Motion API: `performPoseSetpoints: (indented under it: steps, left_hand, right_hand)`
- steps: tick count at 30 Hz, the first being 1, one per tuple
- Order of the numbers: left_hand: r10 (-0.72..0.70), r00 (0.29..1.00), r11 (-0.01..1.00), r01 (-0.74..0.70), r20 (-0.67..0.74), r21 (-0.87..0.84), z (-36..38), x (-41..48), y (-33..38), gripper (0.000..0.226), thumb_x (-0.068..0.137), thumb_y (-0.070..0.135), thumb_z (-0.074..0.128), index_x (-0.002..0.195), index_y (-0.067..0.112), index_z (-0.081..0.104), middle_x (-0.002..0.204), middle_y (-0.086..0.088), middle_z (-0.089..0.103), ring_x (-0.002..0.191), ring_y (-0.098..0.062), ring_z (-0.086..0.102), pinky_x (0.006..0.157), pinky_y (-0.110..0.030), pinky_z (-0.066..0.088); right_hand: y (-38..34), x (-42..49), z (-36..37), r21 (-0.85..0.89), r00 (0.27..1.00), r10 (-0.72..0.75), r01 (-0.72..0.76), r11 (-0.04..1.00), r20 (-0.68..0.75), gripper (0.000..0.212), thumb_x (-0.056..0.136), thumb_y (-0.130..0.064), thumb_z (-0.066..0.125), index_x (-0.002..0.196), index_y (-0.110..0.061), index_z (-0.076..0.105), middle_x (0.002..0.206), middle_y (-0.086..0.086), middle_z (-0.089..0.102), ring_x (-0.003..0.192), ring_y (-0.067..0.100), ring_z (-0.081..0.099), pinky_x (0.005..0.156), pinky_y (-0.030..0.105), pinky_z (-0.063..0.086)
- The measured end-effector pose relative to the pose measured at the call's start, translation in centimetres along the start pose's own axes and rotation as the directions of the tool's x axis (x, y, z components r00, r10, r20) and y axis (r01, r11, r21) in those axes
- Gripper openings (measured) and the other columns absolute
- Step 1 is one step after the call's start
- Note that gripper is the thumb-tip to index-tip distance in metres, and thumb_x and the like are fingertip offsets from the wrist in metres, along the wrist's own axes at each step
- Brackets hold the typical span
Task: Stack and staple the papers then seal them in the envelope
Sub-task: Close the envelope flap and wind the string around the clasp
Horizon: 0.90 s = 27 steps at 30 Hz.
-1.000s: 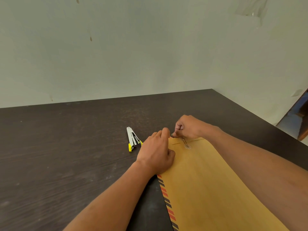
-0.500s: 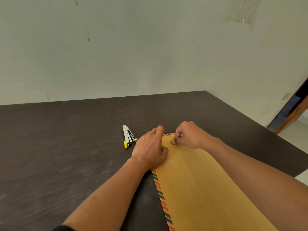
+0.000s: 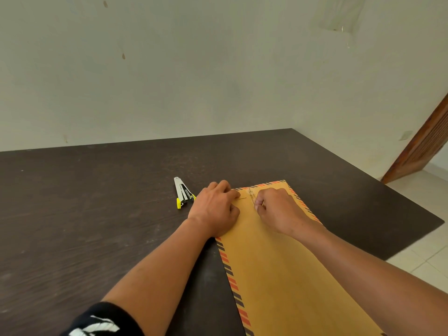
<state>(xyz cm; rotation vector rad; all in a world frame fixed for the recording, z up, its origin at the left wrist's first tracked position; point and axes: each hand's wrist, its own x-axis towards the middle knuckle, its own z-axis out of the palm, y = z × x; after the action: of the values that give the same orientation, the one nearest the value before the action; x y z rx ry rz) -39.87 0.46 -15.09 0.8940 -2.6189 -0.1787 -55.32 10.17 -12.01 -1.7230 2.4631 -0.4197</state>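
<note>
Brown striped-edge paper envelope — thin, limp, light — lies flat beneath both grips: my left hand, fingers curled, pins its far corner, my right hand pinches the fragile closure string just beyond its fingertips.

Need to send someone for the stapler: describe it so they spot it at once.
On the dark table, look just left of the brown envelope with striped edges, beside the left hand. The stapler lies there: small, silver with yellow tips, the only metal tool around.
</note>
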Motion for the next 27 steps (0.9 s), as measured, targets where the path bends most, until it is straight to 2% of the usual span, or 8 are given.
performPoseSetpoints:
  steps: [4,7,12,20,24,27]
  left_hand:
    - [0.003,1.0,1.0,-0.003,-0.003,-0.002,0.0,-0.1,-0.1,0.047,0.097,0.038,0.042,0.142,0.029,0.053,0.133,0.001,0.05,0.114,-0.019,0.049,0.096,-0.034,0.046]
    - [0.001,1.0,1.0,-0.001,0.002,-0.001,0.0,-0.1,-0.1,0.047,0.098,0.038,0.041,0.142,0.029,0.053,0.133,0.001,0.05,0.115,-0.018,0.048,0.096,-0.034,0.046]
    - [-0.006,1.0,1.0,0.006,-0.004,-0.009,0.1,-0.1,0.0,0.046,0.097,0.036,0.042,0.14,0.029,0.055,0.132,0.002,0.05,0.113,-0.019,0.049,0.094,-0.033,0.045]
    - [-0.011,1.0,1.0,0.011,0.018,0.0,0.1,0.0,-0.1,0.048,0.097,0.037,0.041,0.144,0.029,0.05,0.134,0.002,0.049,0.114,-0.019,0.048,0.096,-0.032,0.044]
    - [-0.009,1.0,1.0,0.009,0.014,0.019,0.3,0.1,-0.2,0.052,0.096,0.037,0.04,0.148,0.031,0.044,0.132,0.001,0.05,0.112,-0.02,0.049,0.096,-0.035,0.045]
    - [-0.003,1.0,0.999,0.002,0.026,0.038,0.3,0.1,-0.2,0.052,0.097,0.038,0.039,0.149,0.033,0.042,0.13,0.001,0.049,0.111,-0.019,0.048,0.094,-0.034,0.044]
  right_hand:
    - [0.1,-0.6,0.2,0.031,0.999,-0.033,0.032,0.999,0.028,0.019,0.094,-0.017,0.057,0.088,-0.025,0.073,0.096,-0.002,0.07,0.088,0.018,0.063,0.076,0.035,0.056]
    - [0.3,-1.1,-0.2,0.041,0.999,-0.046,0.045,0.998,0.029,0.019,0.095,-0.014,0.056,0.091,-0.021,0.073,0.093,-0.002,0.069,0.085,0.017,0.062,0.068,0.029,0.049]
    - [1.4,-1.2,-1.4,0.042,0.999,-0.028,0.027,0.999,0.024,0.02,0.094,-0.01,0.053,0.086,-0.016,0.071,0.07,-0.013,0.059,0.066,0.007,0.054,0.055,0.018,0.038]
    - [3.0,0.4,-3.0,0.093,0.993,0.085,-0.092,0.991,0.085,0.018,0.096,-0.015,0.057,0.094,-0.015,0.075,0.076,-0.018,0.054,0.075,0.006,0.056,0.062,0.02,0.039]
    - [1.4,-0.2,-2.5,0.092,0.986,-0.029,0.015,0.996,0.161,0.016,0.096,-0.015,0.058,0.095,-0.016,0.073,0.072,-0.02,0.053,0.068,-0.001,0.051,0.054,0.013,0.032]
    - [0.2,-0.6,-1.7,0.092,0.983,-0.099,0.086,0.992,0.155,0.017,0.095,-0.012,0.055,0.091,-0.018,0.071,0.063,-0.017,0.051,0.062,0.004,0.05,0.052,0.016,0.033]
